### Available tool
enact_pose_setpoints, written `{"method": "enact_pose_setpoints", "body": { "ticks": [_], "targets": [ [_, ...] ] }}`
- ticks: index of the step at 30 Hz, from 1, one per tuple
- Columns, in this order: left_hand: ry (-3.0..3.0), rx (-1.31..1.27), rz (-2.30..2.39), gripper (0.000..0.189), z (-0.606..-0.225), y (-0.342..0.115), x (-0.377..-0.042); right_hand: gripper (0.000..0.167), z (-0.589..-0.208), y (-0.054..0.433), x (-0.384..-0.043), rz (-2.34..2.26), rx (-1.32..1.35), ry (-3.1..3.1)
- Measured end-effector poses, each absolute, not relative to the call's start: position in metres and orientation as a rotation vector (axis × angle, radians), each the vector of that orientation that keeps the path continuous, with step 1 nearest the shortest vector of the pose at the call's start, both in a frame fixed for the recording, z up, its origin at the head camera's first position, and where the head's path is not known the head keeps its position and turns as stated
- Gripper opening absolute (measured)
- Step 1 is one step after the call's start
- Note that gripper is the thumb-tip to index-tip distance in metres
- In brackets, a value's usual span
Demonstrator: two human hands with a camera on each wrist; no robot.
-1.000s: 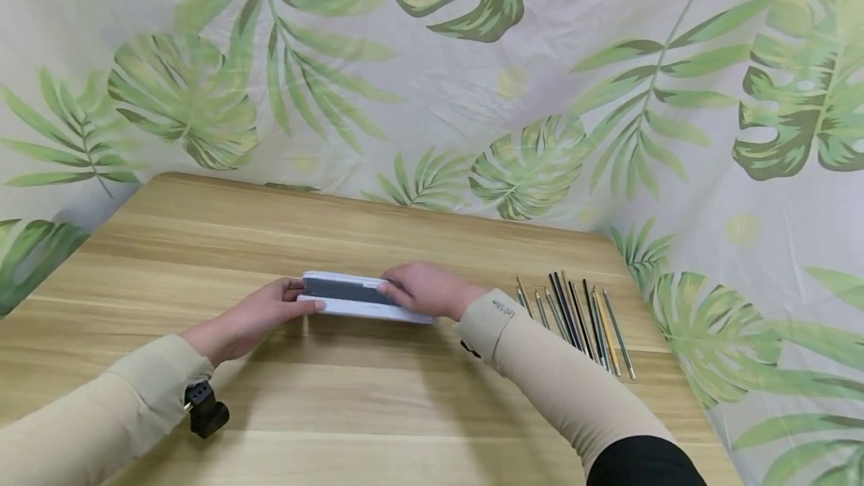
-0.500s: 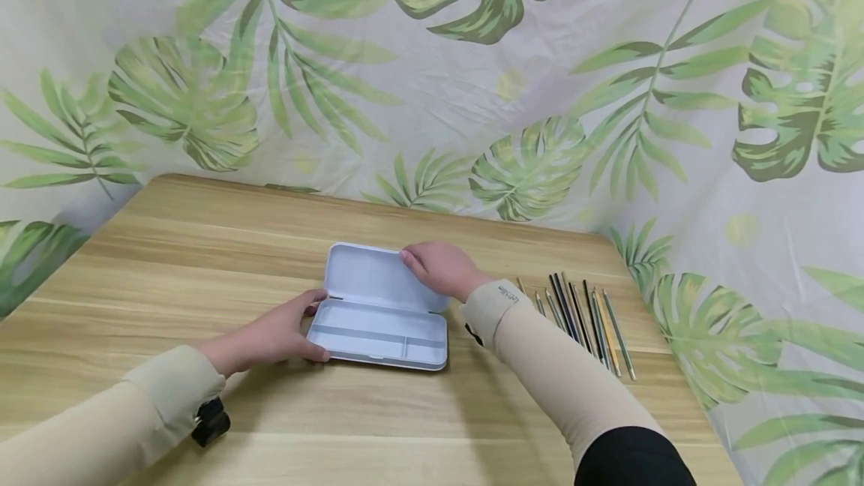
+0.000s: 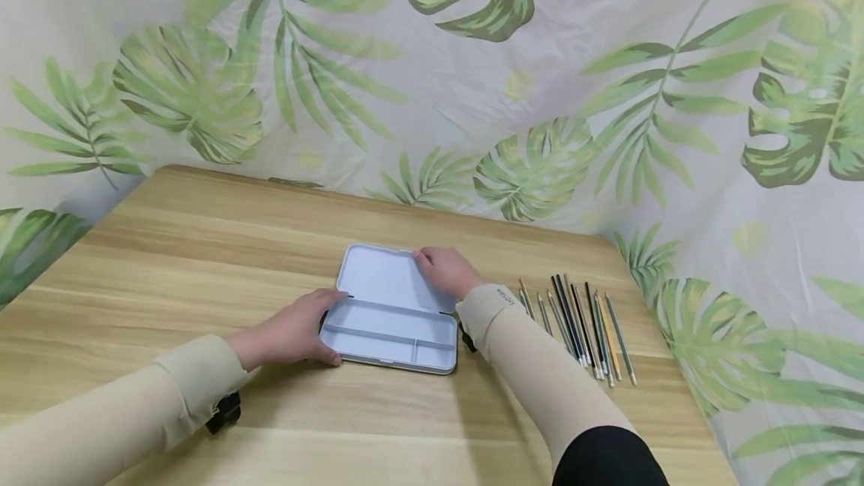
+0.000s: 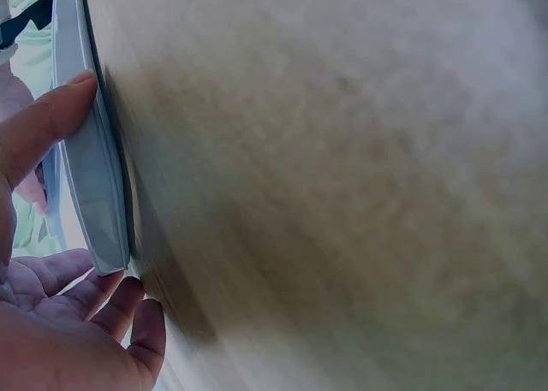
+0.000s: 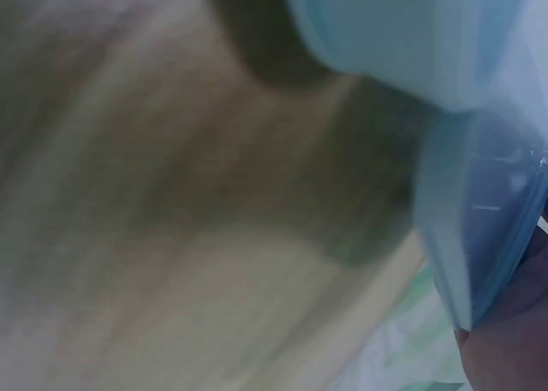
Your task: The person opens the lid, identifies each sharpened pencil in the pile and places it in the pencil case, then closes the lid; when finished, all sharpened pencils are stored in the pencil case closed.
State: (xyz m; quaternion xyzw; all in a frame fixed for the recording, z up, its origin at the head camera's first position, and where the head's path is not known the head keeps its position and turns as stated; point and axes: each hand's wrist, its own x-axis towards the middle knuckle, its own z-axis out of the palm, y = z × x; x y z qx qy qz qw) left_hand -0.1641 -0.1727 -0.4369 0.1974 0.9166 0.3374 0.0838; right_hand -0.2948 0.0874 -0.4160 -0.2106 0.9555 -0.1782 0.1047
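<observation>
A pale blue pencil case (image 3: 371, 329) lies unfolded on the table, its lid (image 3: 381, 272) tipped back behind the tray. Inside, the tray has a long divider and a short cross wall, and nothing lies in it. My left hand (image 3: 297, 327) grips the tray's left end, thumb at the front corner and fingers towards the back. In the left wrist view the thumb (image 4: 51, 121) presses the case's side (image 4: 94, 186). My right hand (image 3: 447, 270) holds the lid by its right part; its fingertips behind the lid are hidden.
To the right, several pencils (image 3: 583, 325) in dark, grey and yellow lie loosely side by side on the wooden table (image 3: 223, 246). A leaf-patterned cloth (image 3: 439, 81) hangs behind the table's far edge.
The pencil case's lid has swung from nearly closed to laid back, showing the tray. The case and both hands then shifted slightly right in view. The pencils stay put.
</observation>
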Motion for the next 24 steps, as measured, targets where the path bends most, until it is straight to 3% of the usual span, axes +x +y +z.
{"method": "enact_pose_setpoints", "body": {
  "ticks": [10, 18, 24],
  "targets": [
    [2.748, 0.552, 1.033, 0.105, -0.442, -0.17, -0.16, 0.048, -0.411, 0.12, -0.297, -1.117, -0.391, 2.703],
    [2.726, 0.523, 1.081, 0.114, -0.439, -0.17, -0.161, 0.047, -0.396, 0.194, -0.29, -1.367, -0.171, 2.609],
    [2.746, 0.588, 1.012, 0.101, -0.435, -0.176, -0.163, 0.053, -0.383, 0.256, -0.268, -1.38, -0.121, 2.583]
  ]
}}
